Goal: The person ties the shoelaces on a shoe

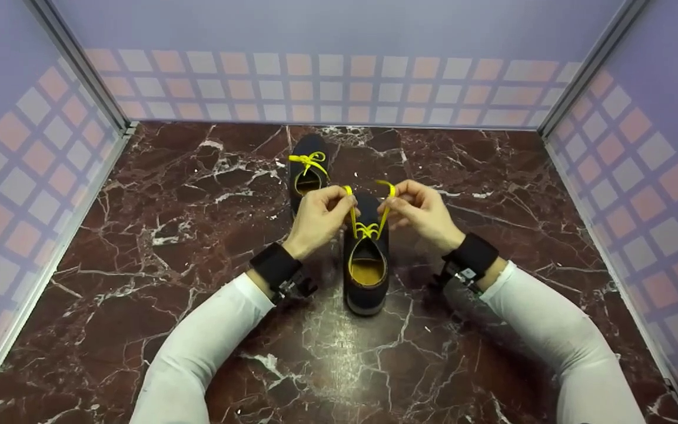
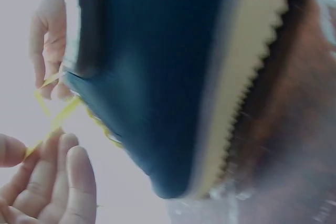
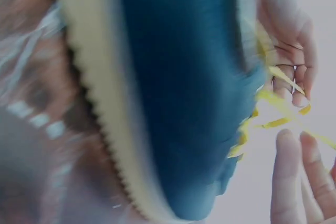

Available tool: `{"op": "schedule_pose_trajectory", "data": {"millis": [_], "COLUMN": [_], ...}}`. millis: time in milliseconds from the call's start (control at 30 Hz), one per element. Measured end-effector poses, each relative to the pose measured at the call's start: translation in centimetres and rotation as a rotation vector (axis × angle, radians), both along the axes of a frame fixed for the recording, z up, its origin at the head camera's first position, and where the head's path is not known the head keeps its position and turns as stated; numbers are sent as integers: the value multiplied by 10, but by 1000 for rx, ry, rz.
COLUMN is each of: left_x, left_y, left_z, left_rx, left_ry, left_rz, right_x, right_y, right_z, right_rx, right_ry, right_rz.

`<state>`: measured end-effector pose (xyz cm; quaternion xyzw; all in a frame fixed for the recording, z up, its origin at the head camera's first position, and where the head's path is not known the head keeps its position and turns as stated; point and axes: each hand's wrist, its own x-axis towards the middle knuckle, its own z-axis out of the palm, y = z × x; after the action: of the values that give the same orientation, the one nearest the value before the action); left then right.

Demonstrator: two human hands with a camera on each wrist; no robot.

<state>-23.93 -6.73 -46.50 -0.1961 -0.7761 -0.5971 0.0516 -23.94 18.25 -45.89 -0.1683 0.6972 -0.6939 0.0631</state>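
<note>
A dark shoe (image 1: 366, 300) with a yellow insole stands between the two hands, its heel toward the person. Yellow shoelaces (image 1: 367, 230) cross over its tongue, and both loose ends rise from the top eyelets. My left hand (image 1: 321, 218) pinches one lace end between thumb and forefinger, left of the shoe. On the other side my right hand (image 1: 424, 213) pinches the second end, whose tip sticks out above the fingers. The left wrist view shows the shoe's dark side (image 2: 142, 77) and its pale, toothed sole (image 2: 236, 77) close up, with a lace in the fingers.
A second dark shoe (image 1: 309, 144) lies farther back on the left, its yellow lace (image 1: 312, 160) tied in a bow. The left hand partly covers its heel end. Tiled-pattern panels (image 1: 339, 88) enclose the dark red marbled surface (image 1: 198, 294) at the back and both sides.
</note>
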Motion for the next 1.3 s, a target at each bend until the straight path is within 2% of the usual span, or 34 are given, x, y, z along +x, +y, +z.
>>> {"op": "schedule_pose_trajectory", "data": {"millis": [67, 200, 300, 433, 600, 800, 1100, 1300], "left_x": [2, 3, 2, 3, 5, 7, 5, 5], "left_y": [2, 5, 7, 8, 10, 13, 19, 23], "left_z": [7, 16, 17, 16, 19, 24, 27, 30], "left_rx": [54, 115, 142, 136, 128, 89, -21, -120], "left_ry": [39, 96, 76, 39, 73, 101, 137, 209], "left_rz": [-21, -31, -43, -65, -89, -106, -96, -103], "right_x": [2, 3, 1, 0, 0, 0, -2, -6], "right_y": [-1, -1, 0, 2, 1, 0, 0, -4], "right_z": [8, 18, 21, 21, 27, 35, 44, 48], "right_rx": [-63, -102, -95, -69, -74, -92, 2, 3], "right_ry": [36, 92, 93, 85, 148, 248, 438, 460], "right_rz": [24, 34, 24, 23, 6, -1, 42, 68]}}
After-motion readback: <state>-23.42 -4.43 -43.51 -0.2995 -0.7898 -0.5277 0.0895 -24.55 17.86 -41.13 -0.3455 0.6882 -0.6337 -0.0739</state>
